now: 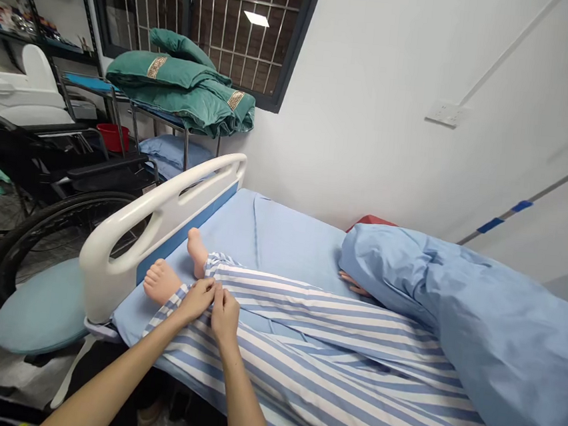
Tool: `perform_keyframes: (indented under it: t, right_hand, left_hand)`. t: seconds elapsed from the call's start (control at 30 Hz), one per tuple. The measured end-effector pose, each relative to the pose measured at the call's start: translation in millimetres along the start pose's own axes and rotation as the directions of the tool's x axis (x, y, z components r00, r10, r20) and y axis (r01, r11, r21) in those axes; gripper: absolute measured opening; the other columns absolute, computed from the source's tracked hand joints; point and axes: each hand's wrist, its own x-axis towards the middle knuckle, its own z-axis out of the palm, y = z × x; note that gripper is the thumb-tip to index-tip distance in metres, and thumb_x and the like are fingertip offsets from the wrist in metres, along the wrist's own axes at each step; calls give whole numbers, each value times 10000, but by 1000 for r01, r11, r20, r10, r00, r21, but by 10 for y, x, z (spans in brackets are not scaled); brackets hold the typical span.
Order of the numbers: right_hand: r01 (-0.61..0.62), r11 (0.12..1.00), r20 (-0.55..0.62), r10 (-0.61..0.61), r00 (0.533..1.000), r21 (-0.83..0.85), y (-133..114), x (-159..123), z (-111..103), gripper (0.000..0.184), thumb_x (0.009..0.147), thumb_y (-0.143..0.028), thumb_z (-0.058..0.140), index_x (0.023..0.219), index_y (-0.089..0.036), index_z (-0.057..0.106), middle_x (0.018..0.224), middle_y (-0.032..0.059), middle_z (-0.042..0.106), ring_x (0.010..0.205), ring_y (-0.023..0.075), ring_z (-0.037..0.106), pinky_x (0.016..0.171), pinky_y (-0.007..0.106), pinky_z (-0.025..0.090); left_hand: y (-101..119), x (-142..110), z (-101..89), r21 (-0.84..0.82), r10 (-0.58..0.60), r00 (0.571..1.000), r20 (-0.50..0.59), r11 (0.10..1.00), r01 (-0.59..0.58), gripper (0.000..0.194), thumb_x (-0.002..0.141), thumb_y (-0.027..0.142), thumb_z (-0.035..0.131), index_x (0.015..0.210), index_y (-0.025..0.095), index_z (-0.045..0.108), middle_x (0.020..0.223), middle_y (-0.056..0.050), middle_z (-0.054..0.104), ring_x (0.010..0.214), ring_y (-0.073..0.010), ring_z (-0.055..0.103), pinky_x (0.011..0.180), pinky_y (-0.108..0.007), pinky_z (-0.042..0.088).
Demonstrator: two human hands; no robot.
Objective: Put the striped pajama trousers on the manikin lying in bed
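A mannequin lies on a hospital bed, with its bare feet (163, 282) toward me against the footboard. It wears blue-and-white striped pyjama trousers (331, 351). My left hand (196, 300) and my right hand (225, 313) both pinch the trouser fabric (212, 274) close together, near the hem at the ankle. The other bare foot (196, 253) stands up just beyond my fingers. A blue duvet (464, 324) hides the mannequin's upper body, and its hand (354, 284) shows at the duvet's edge.
A white footboard (162, 228) stands left of my hands, with a black wheelchair (47, 217) beyond it. Green quilts (180, 82) lie on a metal cart, above a blue pillow (173, 155) and a red basin (113, 137). A light blue bed sheet (292, 234) covers the mattress.
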Motion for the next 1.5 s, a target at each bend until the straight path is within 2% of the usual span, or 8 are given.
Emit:
perform_keyframes:
  t: [0.37,0.53,0.73,0.9,1.17,1.3,1.5]
  right_hand:
    - [3,1000,35,-2,999,-5,10,-36,-15,432,911,-386,296,629,-181,551,633,41,620,601,157,527,568,245,317]
    - [-1,1000,60,0,998,13,15,-46,-21,420,898,-376,311,603,-179,535,603,32,601,585,153,512,548,243,309]
    - [-18,999,87,14,996,39,19,-41,-24,408,885,-356,312,583,-181,523,586,25,584,586,151,502,546,239,312]
    - [-39,997,106,31,994,71,15,-41,-26,401,879,-351,319,585,-177,528,588,22,582,587,146,496,539,234,312]
    - [-41,996,94,33,995,74,7,-102,-22,407,882,-380,344,590,-172,537,583,20,584,569,133,487,535,229,315]
    - [-49,997,70,45,997,56,12,-90,-23,414,880,-386,350,572,-173,527,554,15,560,553,130,472,522,227,312]
    - [-4,1000,3,4,1000,26,-11,-123,-16,414,880,-372,352,574,-173,546,530,5,541,526,125,451,503,233,297]
  left_hand:
    - [33,-87,-35,299,41,999,32,953,-49,237,836,234,339,664,179,493,668,-14,583,644,-141,493,615,-245,318]
    - [-8,-138,-19,391,12,1000,24,920,-20,237,857,225,332,792,181,556,817,-50,644,759,-160,550,695,-252,341]
    - [-24,-102,-30,507,-37,996,77,862,-7,273,861,224,334,818,174,599,900,-80,663,864,-190,569,768,-275,351]
    - [-17,-111,-40,518,-49,996,78,856,2,284,864,225,327,876,170,605,967,-91,662,902,-201,572,789,-288,361]
    - [-54,-213,16,500,-22,1000,1,866,19,300,875,240,315,950,194,601,1000,-78,664,933,-194,582,812,-285,375]
    - [-94,-200,62,543,-15,1000,-24,839,26,303,877,247,324,1009,195,593,1010,-83,665,933,-203,585,800,-288,376]
    - [-92,-231,75,586,26,999,-46,810,6,302,887,271,308,958,198,592,957,-87,670,899,-205,584,776,-283,363]
